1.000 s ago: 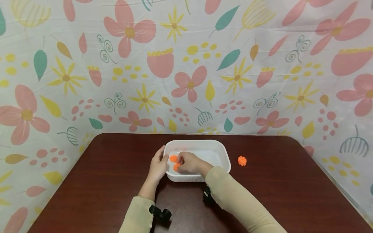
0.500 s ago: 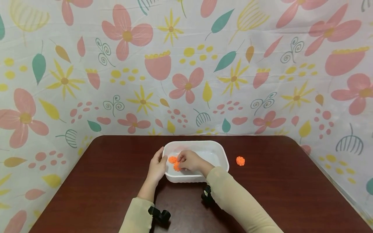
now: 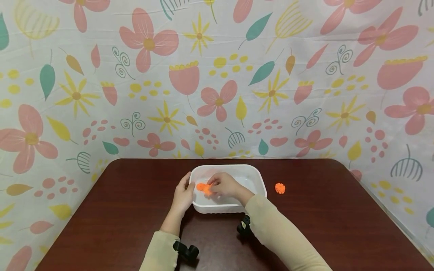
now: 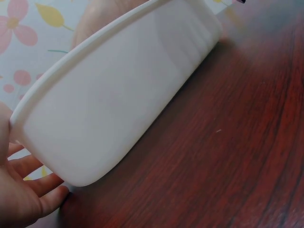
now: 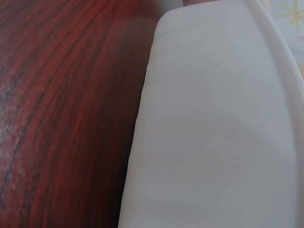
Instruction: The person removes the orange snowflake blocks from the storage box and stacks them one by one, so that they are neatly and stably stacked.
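Note:
A white plastic tub [image 3: 230, 208] stands on the table in the head view. My left hand [image 3: 182, 197] grips its left end, thumb at the rim and fingers along the outside wall; the left wrist view shows these fingers [image 4: 40, 185] against the tub [image 4: 109, 99]. Inside the tub, my right hand [image 3: 225, 185] pinches an orange snowflake-shaped disc [image 3: 207, 190], slightly blurred. Another orange disc [image 3: 200, 186] is just left of it, and I cannot tell whether they touch. In the right wrist view the tub's wall [image 5: 213, 114] hides the right hand's work.
A third orange snowflake-shaped disc [image 3: 280, 188] lies on the dark red-brown table [image 3: 315, 226], right of the tub. Behind the table's far edge hangs a flower-patterned cloth [image 3: 220, 128]. Black wrist cameras sit under both sleeves.
My right hand has shifted slightly up and right inside the tub, and the orange disc in its fingers has tilted. My left hand stays at the tub's left end.

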{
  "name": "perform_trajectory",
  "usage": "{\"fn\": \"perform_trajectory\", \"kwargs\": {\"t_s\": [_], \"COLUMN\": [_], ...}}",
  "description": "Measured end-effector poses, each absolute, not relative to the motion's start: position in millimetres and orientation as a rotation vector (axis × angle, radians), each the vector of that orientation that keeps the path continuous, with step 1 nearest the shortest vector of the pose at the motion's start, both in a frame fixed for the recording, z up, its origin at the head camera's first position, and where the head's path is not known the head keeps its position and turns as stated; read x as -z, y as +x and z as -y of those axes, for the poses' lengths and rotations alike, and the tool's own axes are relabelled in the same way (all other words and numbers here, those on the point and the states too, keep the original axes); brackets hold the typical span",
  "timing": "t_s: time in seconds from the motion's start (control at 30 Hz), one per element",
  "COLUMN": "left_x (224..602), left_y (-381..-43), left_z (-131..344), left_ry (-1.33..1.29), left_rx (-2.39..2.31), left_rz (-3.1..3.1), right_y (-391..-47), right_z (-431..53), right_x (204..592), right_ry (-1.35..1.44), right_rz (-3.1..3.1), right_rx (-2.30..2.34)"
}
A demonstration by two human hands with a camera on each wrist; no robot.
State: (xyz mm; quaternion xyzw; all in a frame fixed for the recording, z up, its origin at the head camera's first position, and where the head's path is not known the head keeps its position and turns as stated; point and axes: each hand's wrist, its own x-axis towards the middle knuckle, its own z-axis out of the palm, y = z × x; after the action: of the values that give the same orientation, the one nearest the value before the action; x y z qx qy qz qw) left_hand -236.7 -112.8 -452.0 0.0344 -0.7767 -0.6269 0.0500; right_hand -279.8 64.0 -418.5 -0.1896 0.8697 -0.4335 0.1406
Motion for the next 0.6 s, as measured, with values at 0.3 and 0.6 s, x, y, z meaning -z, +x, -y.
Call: {"fn": "perform_trajectory", "kwargs": {"t_s": [0.3, 0.6], "left_x": [453.9, 451.7], "left_y": [-237.4, -237.3], "left_z": [113.0, 113.5], "left_ry": [0.136, 0.146], "left_rx": [1.934, 1.947], "left_rz": [2.373, 2.369], "right_y": [-279.3, -279.9], "right_z": [-79.8, -97.3], "right_x": [412.4, 409.4], "right_ry": [-0.472, -0.366], "right_rz": [-2.471, -2.467], "right_rx": [1.365, 1.418]}}
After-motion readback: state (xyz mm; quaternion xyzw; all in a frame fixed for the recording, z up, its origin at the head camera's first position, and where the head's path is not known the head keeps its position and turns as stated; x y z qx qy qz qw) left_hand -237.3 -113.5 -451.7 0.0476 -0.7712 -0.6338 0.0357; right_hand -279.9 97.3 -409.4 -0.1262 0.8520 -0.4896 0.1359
